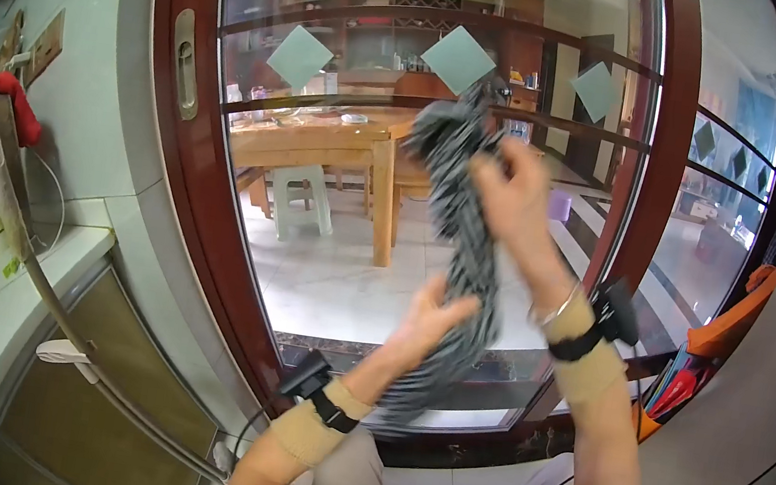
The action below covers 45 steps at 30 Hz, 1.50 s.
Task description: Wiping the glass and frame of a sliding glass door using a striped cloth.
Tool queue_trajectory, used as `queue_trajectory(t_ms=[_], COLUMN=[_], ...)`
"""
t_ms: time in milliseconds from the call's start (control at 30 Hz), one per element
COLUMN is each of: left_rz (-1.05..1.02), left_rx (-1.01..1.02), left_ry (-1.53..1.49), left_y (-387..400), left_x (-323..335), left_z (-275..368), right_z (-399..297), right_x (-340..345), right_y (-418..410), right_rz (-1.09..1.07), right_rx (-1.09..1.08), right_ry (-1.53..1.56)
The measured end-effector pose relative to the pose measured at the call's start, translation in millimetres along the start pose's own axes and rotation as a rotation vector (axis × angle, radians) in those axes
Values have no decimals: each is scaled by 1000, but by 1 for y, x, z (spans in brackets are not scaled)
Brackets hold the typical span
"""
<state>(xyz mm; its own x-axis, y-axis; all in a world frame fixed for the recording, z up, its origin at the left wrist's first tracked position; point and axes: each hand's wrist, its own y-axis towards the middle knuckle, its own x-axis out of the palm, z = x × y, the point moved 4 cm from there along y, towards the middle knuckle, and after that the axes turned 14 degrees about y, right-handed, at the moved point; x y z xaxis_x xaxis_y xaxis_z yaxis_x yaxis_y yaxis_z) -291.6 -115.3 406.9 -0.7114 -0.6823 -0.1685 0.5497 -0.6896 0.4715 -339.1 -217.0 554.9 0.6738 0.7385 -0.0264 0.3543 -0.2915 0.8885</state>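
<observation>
A bunched grey-and-black patterned cloth (461,253), possibly a garment, hangs in front of a glass door panel. Its narrow top reaches up beside a small dark hook-like piece (504,94) on the pane; whether the two touch is unclear. My right hand (512,190) grips the upper part of the fabric, its fingers blurred and partly hidden. Lower down, my left hand (433,321) closes around the middle of the cloth, thumb in front. The lower end spreads out, blurred, over the door's bottom rail.
The red-brown door frame (211,216) surrounds the glass. Behind it stand a wooden table (312,148) and a white stool (302,200). To the left are a white counter (44,274) and a curved pole (65,315). An orange pouch (730,316) hangs right; cables trail from my wrists.
</observation>
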Motion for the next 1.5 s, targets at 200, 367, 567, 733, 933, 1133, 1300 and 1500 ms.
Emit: queue_trajectory(t_ms=[200,367,567,733,933,1133,1300,1500], left_rz=[-95,169,56,293,96,-152,248,450], left_rx=[17,-56,-224,-115,36,-67,-134,-128], left_ry=[-126,188,586,302,557,687,433,364], left_y=[19,12,-38,4,-29,-54,-26,-33], left_x=[42,5,-20,-24,0,4,-20,-20], left_z=[-14,-76,-176,-78,-145,-163,-121,-150], right_z=[-13,97,88,-2,103,112,3,126], right_x=[-57,42,51,-12,91,76,53,77], right_y=[116,-76,-94,81,-89,-163,14,-132], right_rz=[346,-300,-573,203,-507,-850,-85,-312], right_rx=[-638,-944,-780,-785,-718,-758,-819,-788], right_ry=[-670,-744,-574,-635,-587,-527,-677,-699])
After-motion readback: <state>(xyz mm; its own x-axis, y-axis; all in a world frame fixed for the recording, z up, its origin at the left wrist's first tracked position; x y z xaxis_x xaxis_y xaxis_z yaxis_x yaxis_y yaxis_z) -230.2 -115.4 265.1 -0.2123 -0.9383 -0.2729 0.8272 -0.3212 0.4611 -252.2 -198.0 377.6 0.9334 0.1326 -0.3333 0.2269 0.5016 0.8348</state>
